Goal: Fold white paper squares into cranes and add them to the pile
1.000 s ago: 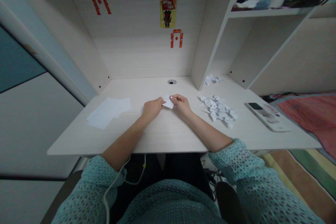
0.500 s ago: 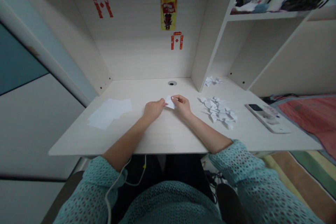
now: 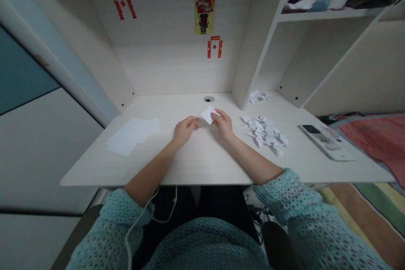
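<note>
In the head view, I see a pale wood-grain desk (image 3: 190,168) against a white back panel (image 3: 164,55) with red stickers (image 3: 122,3). Flat white paper sheets (image 3: 134,135) lie left, crumpled-looking white paper pieces (image 3: 267,133) right. Between them, the right hand (image 3: 225,126), forearm slanting in from the near edge, pinches a small white paper square (image 3: 207,114), tilted. The left hand (image 3: 184,130) rests just left of it, fingers bent and loosely parted.
</note>
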The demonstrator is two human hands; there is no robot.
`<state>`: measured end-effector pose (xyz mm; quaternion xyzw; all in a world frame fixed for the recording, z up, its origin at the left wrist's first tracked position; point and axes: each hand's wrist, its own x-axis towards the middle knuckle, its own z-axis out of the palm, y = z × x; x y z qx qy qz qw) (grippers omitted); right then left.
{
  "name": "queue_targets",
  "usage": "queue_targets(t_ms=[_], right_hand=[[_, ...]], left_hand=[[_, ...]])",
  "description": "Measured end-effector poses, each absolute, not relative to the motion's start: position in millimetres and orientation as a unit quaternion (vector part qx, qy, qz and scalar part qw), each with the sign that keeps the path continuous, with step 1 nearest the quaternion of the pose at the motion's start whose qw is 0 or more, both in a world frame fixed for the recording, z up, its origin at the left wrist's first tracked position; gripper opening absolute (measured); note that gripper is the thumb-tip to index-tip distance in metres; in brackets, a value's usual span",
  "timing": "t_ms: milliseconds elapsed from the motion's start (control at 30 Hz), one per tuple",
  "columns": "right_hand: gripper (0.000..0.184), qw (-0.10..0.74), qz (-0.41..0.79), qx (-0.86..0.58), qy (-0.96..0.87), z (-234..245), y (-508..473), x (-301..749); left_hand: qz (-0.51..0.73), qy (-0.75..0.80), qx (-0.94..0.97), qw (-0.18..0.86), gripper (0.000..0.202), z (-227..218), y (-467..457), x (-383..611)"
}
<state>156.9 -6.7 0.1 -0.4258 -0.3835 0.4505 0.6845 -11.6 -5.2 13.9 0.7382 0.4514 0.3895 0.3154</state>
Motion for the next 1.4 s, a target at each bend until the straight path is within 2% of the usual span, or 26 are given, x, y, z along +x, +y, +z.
queue_targets(t_ms=[167, 467, 833, 1000, 1167, 1233, 1400], right_hand=[[0.028, 0.657, 0.478, -0.425, -0.399, 0, -8, 156], [0.028, 0.622, 0.570, -0.371, -0.388, -1, -12, 154], [0.029, 0.584, 0.437, -0.397, -0.558, -3, -19, 144], [0.045, 0.586, 0.381, -0.349, -0.624, 4, -24, 148], [0.063, 0.577, 0.328, -0.361, -0.655, 9, -28, 152], [0.062, 0.560, 0.310, -0.370, -0.674, 10, -28, 153], [0.042, 0.532, 0.293, -0.380, -0.697, 8, -25, 156]], left_hand=[[0.410, 0.415, 0.686, 0.435, 0.033, 7, -4, -3], [0.449, 0.411, 0.650, 0.455, 0.036, 5, 0, 1], [0.520, 0.446, 0.588, 0.429, 0.037, 12, 5, -8], [0.516, 0.452, 0.591, 0.424, 0.036, 9, 7, -8], [0.516, 0.443, 0.593, 0.431, 0.033, 13, 3, -7], [0.509, 0.446, 0.598, 0.430, 0.034, 15, 1, -6], [0.499, 0.439, 0.611, 0.430, 0.036, 14, 1, -6]])
